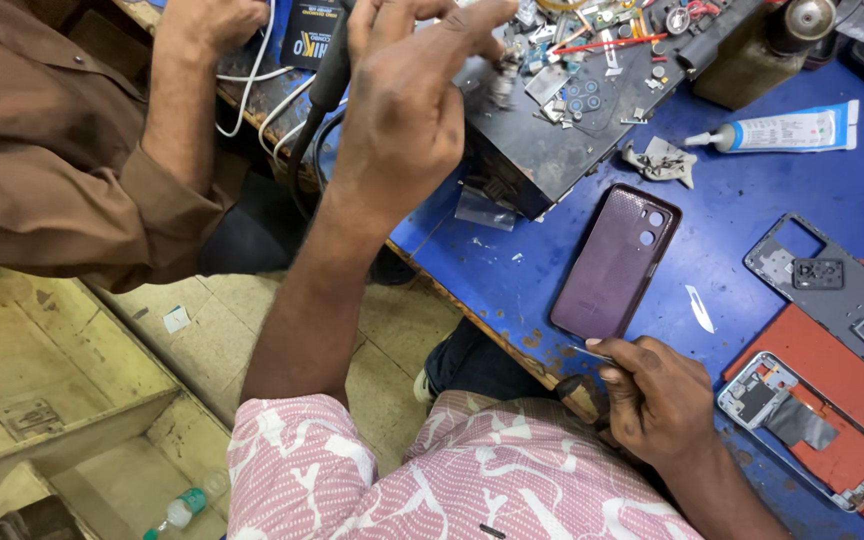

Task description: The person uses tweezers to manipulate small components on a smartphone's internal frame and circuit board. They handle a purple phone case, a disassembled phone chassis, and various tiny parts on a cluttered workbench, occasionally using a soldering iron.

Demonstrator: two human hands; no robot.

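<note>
Blue bench top [752, 190] runs to a chipped front edge just beside your right hand [657, 400], with bare blue between those fingers and the purple phone back cover [614, 262] lying just beyond them. Your right fingers are curled narrow, pinching a thin flat metal piece [592, 354] at the bench edge. Your left hand [407, 110] is raised with fingers loosely spread, gripping nothing, over the cluttered dark box [552, 140], near another person's hand [207, 25] on white cables [252, 75].

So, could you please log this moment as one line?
left hand: raised by black tool | right hand: holds thin pick | purple phone cover: flat on blue bench
</note>
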